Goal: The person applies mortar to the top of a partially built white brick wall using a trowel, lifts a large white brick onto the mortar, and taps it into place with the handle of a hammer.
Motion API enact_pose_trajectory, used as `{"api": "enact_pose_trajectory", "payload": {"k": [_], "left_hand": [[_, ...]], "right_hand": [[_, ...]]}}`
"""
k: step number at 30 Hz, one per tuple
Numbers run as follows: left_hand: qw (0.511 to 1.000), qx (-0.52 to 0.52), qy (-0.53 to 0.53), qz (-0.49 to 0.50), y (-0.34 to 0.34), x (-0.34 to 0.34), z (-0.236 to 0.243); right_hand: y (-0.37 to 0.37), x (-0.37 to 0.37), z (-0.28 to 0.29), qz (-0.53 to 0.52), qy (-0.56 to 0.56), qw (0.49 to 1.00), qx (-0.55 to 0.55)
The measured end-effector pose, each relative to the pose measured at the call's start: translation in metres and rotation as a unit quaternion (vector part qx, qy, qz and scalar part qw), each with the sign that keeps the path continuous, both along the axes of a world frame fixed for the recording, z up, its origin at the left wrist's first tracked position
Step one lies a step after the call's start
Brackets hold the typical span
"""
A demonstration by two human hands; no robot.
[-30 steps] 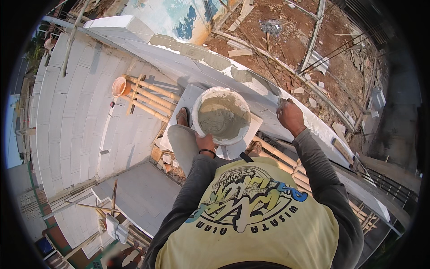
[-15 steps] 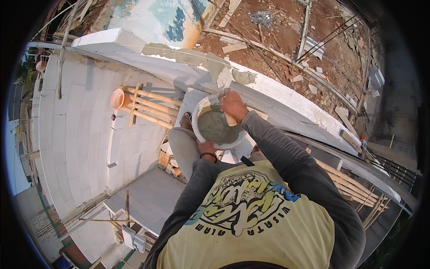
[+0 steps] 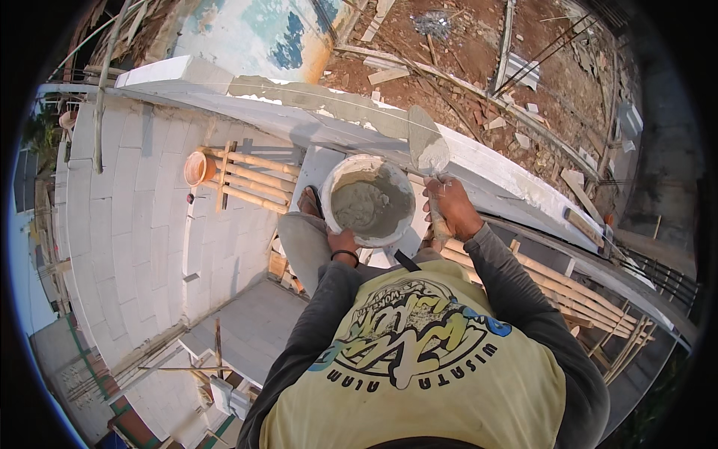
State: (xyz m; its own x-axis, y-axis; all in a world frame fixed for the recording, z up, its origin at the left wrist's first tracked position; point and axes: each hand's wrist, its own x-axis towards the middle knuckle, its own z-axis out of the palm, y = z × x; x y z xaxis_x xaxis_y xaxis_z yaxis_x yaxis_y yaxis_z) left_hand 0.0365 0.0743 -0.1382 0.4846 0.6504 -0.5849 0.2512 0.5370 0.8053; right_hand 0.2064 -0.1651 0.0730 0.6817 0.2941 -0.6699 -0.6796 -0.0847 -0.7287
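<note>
1. The person's right hand (image 3: 451, 208) has its grip wrapped firmly around the handle of a trowel (image 3: 426, 138), whose blade is coated in grey mortar and points away from the body.
2. The left hand (image 3: 343, 244) has its grip curled over the near rim of a bucket (image 3: 383, 239), which stands beside the wall (image 3: 508, 166), apparently on a pale board (image 3: 313, 166).
3. More wet mortar (image 3: 359, 206) lies inside.
4. The blade overlaps the wall's top in view; whether they touch cannot be told.
5. The step in hand looks like spreading: a mortar layer (image 3: 321, 97) covers the wall top leftward, while the right stretch is mostly white.
6. The next move probably calls for a level blade, laid where that layer ends, with the bucket kept steady.
</note>
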Motion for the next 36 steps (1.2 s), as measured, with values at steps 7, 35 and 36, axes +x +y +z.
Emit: {"api": "enact_pose_trajectory", "payload": {"k": [7,35,36], "left_hand": [[0.996,-0.070,0.040,0.021,-0.040,0.009,0.036],[0.991,-0.068,0.082,0.083,-0.084,-0.003,0.034],[0.992,-0.063,0.069,0.087,-0.078,-0.010,0.029]], "right_hand": [[0.012,-0.003,-0.057,0.193,-0.399,0.859,-0.256],[-0.059,0.015,-0.097,0.257,-0.449,0.810,-0.275],[-0.075,0.006,-0.091,0.250,-0.443,0.820,-0.262]]}}
